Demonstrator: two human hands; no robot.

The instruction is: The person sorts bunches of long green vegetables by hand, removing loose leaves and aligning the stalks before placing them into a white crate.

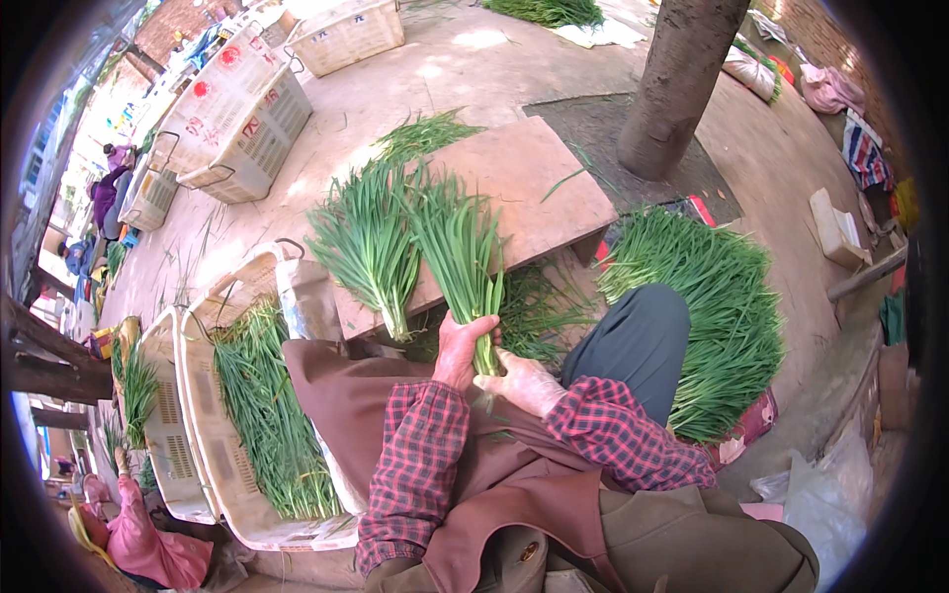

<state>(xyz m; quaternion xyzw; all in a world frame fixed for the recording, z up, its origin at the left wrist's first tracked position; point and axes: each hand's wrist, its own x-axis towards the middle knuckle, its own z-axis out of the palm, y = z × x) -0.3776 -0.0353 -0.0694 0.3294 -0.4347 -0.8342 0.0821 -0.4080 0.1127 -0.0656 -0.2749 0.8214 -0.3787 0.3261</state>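
A bunch of garlic chives (458,252) is gripped low on its stems by my left hand (461,350), with its leaves fanning out away from me over a low wooden board (554,173). Just below, my right hand (522,383) is closed at the pale stem ends of the same bunch, thumb against them. Another chive bunch (376,247) lies on the board to the left, its stems pointing toward me. More loose chives (539,321) are under the board's near edge, partly hidden by it and by the held bunch.
A big heap of chives (702,316) lies by my right knee. To my left stands a white crate (213,435) holding chives. A post (682,84) rises beyond the board. Stacked crates (237,128) stand far left; a person in pink (153,539) sits lower left.
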